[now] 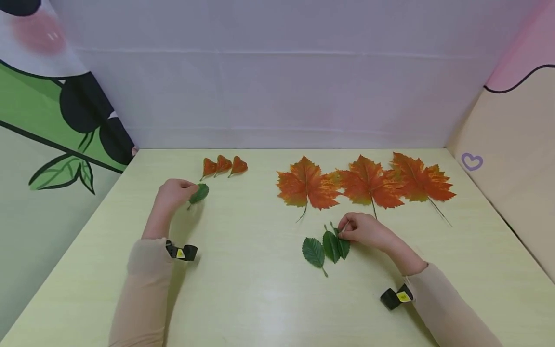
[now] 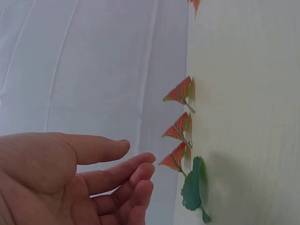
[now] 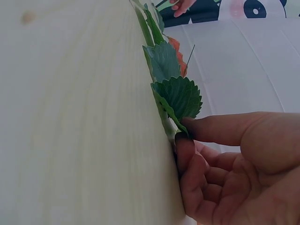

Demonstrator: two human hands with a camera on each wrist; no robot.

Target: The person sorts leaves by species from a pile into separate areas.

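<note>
My left hand [image 1: 172, 193] hovers at a small green leaf [image 1: 199, 193] on the left of the table. In the left wrist view, its thumb and forefinger [image 2: 115, 178] are apart with nothing between them, and that leaf lies just beyond the fingertips. Three small orange leaves [image 1: 223, 164] lie in a row behind it. My right hand [image 1: 366, 230] pinches a serrated green leaf [image 3: 180, 97] between thumb and forefinger, low over the table. Two more green leaves lie to its left, one overlapped by the pinched leaf and the other [image 1: 313, 252] apart with its stem towards me.
Three large orange maple leaves [image 1: 307, 185] with long stems line the back right of the pale table [image 1: 256, 299], their edges touching or overlapping. A lilac cloth wall [image 1: 286, 96] closes the back, and printed panels stand on both sides.
</note>
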